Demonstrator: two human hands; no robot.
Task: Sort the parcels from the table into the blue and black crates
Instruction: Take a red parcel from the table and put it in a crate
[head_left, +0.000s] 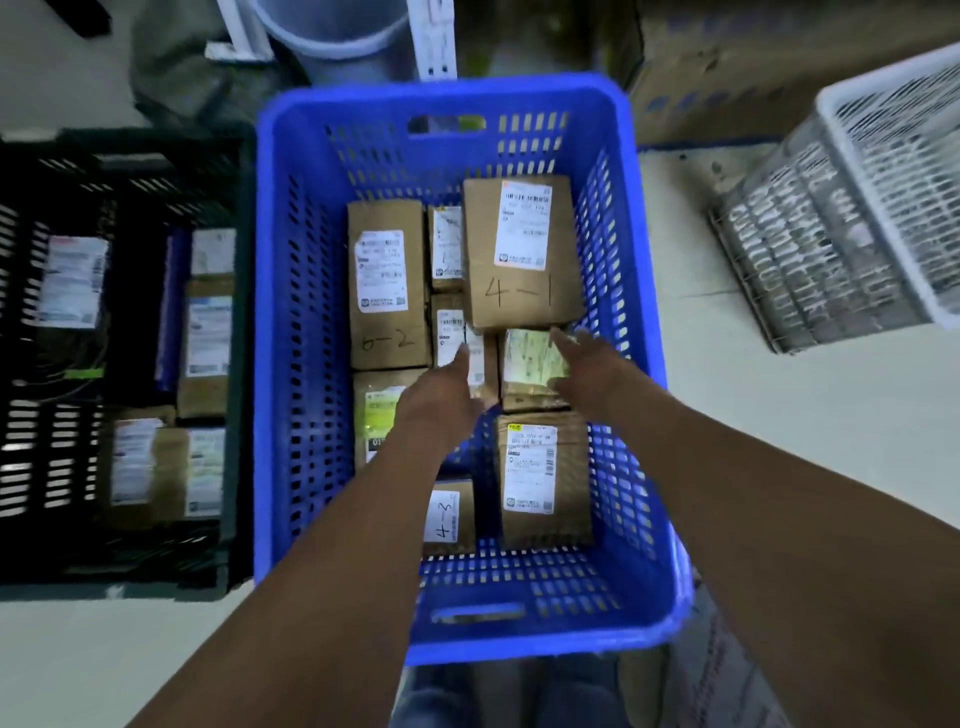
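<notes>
On a pale, smooth floor (753, 426), a slotted blue crate (283, 364) is sitting at centre frame, a black crate (52, 447) of the same perforated plastic at its left, both holding rectangular brown cardboard parcels (387, 291) with white labels. The left hand (441, 400) and right hand (589, 376) are reaching into the blue crate, fingers straight and spread, gripping nothing; the right one is touching a small tape-glossy parcel (527, 364) lying flat below the box marked "4-1" (519, 291)
</notes>
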